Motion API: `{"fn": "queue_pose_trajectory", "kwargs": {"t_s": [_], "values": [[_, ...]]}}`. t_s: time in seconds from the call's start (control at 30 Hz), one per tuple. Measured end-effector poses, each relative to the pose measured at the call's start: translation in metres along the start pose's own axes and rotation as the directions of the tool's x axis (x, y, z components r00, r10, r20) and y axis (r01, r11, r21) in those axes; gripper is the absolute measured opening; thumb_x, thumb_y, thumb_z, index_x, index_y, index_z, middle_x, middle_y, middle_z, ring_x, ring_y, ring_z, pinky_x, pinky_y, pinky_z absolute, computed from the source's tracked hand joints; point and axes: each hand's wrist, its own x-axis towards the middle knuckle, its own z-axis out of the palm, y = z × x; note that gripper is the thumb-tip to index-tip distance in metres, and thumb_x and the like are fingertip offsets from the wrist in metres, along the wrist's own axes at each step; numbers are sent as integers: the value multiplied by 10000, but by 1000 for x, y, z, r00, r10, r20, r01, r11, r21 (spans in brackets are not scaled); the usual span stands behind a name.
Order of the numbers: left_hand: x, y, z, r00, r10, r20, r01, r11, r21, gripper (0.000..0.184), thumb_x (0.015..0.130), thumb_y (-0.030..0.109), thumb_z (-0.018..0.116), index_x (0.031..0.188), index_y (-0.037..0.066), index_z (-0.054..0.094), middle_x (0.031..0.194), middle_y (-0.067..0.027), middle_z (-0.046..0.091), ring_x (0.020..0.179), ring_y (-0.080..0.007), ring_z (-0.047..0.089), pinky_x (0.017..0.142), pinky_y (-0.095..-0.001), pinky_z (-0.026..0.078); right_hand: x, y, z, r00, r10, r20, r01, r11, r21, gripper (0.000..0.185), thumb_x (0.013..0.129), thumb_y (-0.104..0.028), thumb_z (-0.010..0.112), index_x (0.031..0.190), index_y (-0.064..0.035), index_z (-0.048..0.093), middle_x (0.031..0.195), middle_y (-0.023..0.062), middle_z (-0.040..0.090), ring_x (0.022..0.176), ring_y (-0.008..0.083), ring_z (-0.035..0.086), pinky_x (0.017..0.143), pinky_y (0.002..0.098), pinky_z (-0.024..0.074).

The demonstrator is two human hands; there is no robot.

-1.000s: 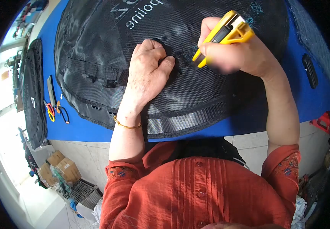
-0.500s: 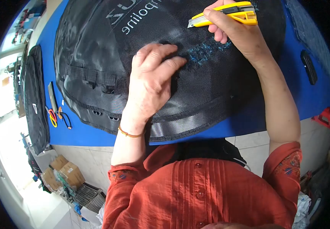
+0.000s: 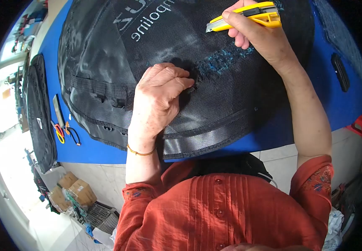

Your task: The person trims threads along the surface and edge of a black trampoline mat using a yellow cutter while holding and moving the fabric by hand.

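My right hand (image 3: 262,39) is wrapped round a yellow utility knife (image 3: 248,16), whose blade is out and points left above the cloth. Beneath both hands spreads a large piece of black mesh fabric (image 3: 214,98) with mirrored white lettering. Blue thread bits (image 3: 218,60) lie in a fuzzy strip between my hands. My left hand (image 3: 160,94) has its fingers pinched together on the mesh at the left end of that strip. A small dark fold shows at its fingertips; the thumb is mostly hidden.
The mesh lies on a blue table (image 3: 93,152). Scissors (image 3: 59,131) and a flat metal strip (image 3: 57,108) are at its left, beside a black padded piece (image 3: 42,113). A black oblong object (image 3: 339,72) rests at the right. Cardboard boxes (image 3: 78,190) stand on the floor.
My left hand has moved left and a little down, and its spread fingers have closed together. The mesh has shifted slightly. My right hand with the utility knife has hardly moved.
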Motion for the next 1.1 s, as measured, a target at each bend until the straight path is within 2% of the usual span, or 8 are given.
{"fn": "queue_pose_trajectory", "kwargs": {"t_s": [0.2,0.27,0.3,0.37,0.6,0.63,0.8,1.1], "values": [[2,0,0,999,-36,-4,36,998,-57,232,656,-91,664,833,42,732,893,-62,716,899,-263,689,793,-367,571,-1,-6,6,996,-43,-77,40,998,-51,134,1004,-176,639,957,-51,620,753,35,671,582,78,614,515,232,495],[1,1,0,997,-77,2,77,994,-71,229,666,-109,653,824,38,728,878,-61,708,882,-264,683,786,-367,568,3,-2,3,965,-174,-197,168,985,-45,124,1007,-172,643,969,-60,605,766,37,676,610,71,614,547,233,504],[1,2,0,995,-100,2,100,991,-89,227,676,-122,645,821,34,725,880,-65,706,880,-264,679,781,-366,564,18,3,4,722,-668,-180,690,715,115,114,1007,-169,649,977,-71,597,802,43,688,626,66,608,565,237,507],[2,3,0,995,-97,2,96,991,-96,229,679,-126,642,821,33,725,884,-70,706,882,-267,677,781,-365,563,15,-1,-19,929,-196,-314,190,980,-53,103,1003,-157,650,971,-74,598,811,46,687,614,67,600,555,237,501],[1,2,1,996,-92,-6,92,992,-87,240,696,-143,623,820,34,727,900,-84,709,850,-275,658,758,-365,546,30,16,-49,851,-154,-502,223,972,80,117,1005,-161,668,965,-61,624,759,40,664,570,76,594,522,225,489],[0,2,1,995,-100,-10,99,991,-93,241,699,-146,620,817,35,727,902,-85,709,846,-275,655,755,-365,543,36,30,-55,852,-230,-471,251,968,-19,237,990,-283,696,1057,-56,697,783,42,706,642,69,664,577,211,534],[2,6,1,993,-115,-25,112,989,-100,245,700,-153,616,808,39,724,893,-86,707,849,-276,655,758,-364,541,35,38,-53,869,-182,-460,205,979,0,235,972,-303,715,1040,-78,701,802,41,709,647,90,671,595,238,565],[4,5,4,985,-165,-59,155,977,-148,234,700,-151,601,771,59,676,842,-63,667,822,-279,624,753,-370,519,32,31,-45,888,-118,-444,183,977,106,153,971,-219,728,991,-82,663,785,26,680,631,73,635,579,227,530]]}}
